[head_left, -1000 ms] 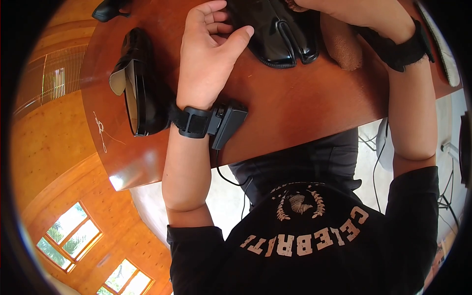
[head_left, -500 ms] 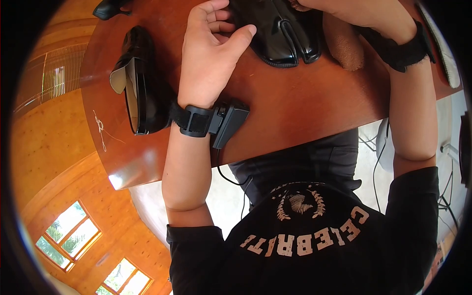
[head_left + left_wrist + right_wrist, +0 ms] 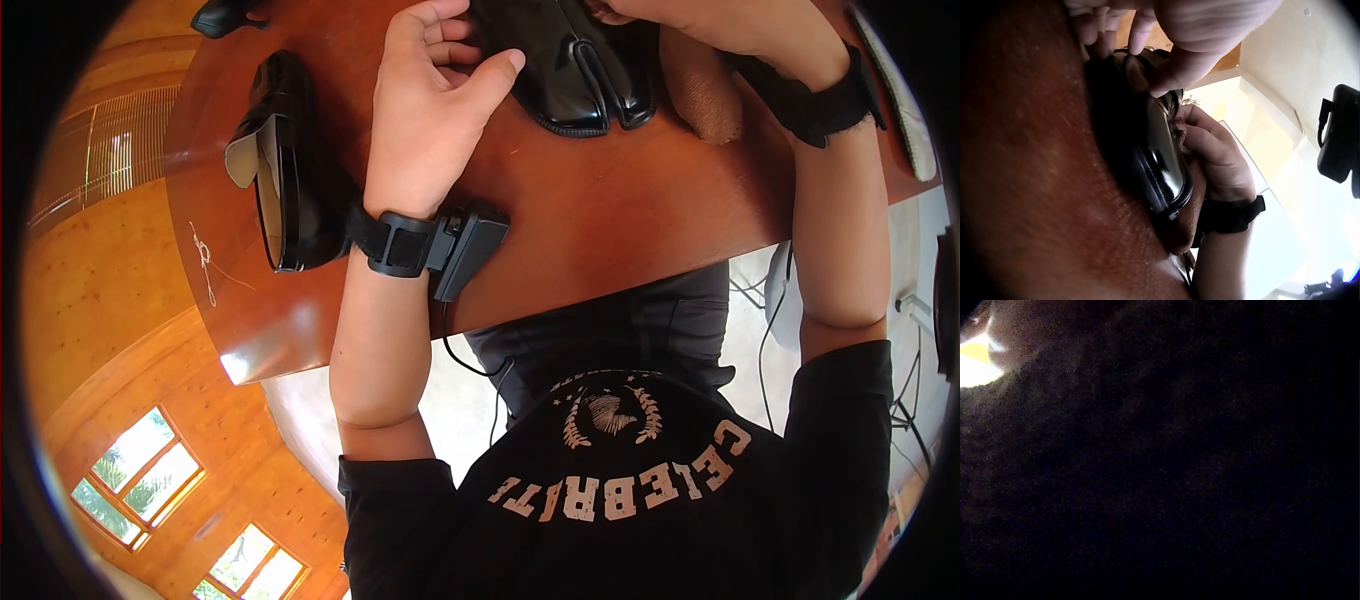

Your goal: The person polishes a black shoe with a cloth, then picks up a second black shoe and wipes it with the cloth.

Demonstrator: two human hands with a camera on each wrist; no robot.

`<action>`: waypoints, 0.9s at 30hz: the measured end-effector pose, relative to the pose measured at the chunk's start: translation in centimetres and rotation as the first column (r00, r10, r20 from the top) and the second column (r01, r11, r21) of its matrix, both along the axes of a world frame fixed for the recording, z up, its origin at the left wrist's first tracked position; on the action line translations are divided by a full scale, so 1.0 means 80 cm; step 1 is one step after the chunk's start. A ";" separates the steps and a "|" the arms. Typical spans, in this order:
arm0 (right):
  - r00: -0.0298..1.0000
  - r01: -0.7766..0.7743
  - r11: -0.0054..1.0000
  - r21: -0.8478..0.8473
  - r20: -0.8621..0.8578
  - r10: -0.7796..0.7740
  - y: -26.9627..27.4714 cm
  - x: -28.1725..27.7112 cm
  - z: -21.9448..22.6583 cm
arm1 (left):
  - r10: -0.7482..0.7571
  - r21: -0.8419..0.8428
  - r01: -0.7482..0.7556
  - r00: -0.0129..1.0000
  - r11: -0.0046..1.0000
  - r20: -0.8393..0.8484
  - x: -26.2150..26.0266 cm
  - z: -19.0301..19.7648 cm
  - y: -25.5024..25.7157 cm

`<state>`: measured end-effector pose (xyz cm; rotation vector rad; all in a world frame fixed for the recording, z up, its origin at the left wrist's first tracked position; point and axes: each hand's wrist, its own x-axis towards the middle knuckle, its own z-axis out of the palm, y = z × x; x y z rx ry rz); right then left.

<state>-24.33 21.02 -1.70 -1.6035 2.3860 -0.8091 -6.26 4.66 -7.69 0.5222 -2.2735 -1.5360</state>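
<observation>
A glossy black split-toe shoe (image 3: 560, 85) lies at the top middle of the head view, its toe toward the person. At its left side is my left hand (image 3: 430, 110); in the left wrist view the thumb and bent fingers of this left hand (image 3: 1191, 37) hold the shoe (image 3: 1166, 162) near its far end. My right hand (image 3: 740, 30), partly cut off by the frame's top, pinches a brown textured cloth (image 3: 705, 95) that hangs down beside the shoe. In the left wrist view the right hand's fingertips (image 3: 1188, 122) meet close to the shoe's upper side.
Another black shoe (image 3: 285, 180), with a pale lining, stands on the brown table (image 3: 600, 220) left of my left forearm. A dark object (image 3: 225, 15) sits at the far left corner. Loose thread (image 3: 205, 265) lies near the left edge. The right wrist view is almost wholly dark.
The split-toe shoe, my left hand and the brown cloth have shifted very slightly to the right. Both hands keep the same hold.
</observation>
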 end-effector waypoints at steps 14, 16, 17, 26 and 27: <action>0.988 -0.009 0.997 -0.079 -0.157 -0.004 0.010 0.024 0.005 | 0.005 0.004 -0.005 1.000 1.000 -0.002 0.000 0.000 0.001; 0.993 0.011 0.999 -0.042 -0.116 -0.016 0.007 0.024 0.008 | 0.005 0.007 -0.005 1.000 1.000 0.000 0.000 0.000 0.001; 0.996 0.027 1.000 -0.011 -0.083 -0.028 0.005 0.023 0.010 | 0.005 0.009 -0.005 1.000 1.000 0.000 0.000 0.000 0.001; 0.984 0.000 0.997 -0.082 -0.179 -0.015 0.009 0.025 0.004 | 0.012 -0.001 -0.012 1.000 1.000 0.007 -0.001 0.001 0.001; 0.988 0.006 0.999 -0.053 -0.151 -0.014 0.010 0.027 0.009 | 0.012 0.001 -0.012 1.000 1.000 0.005 -0.001 0.000 0.000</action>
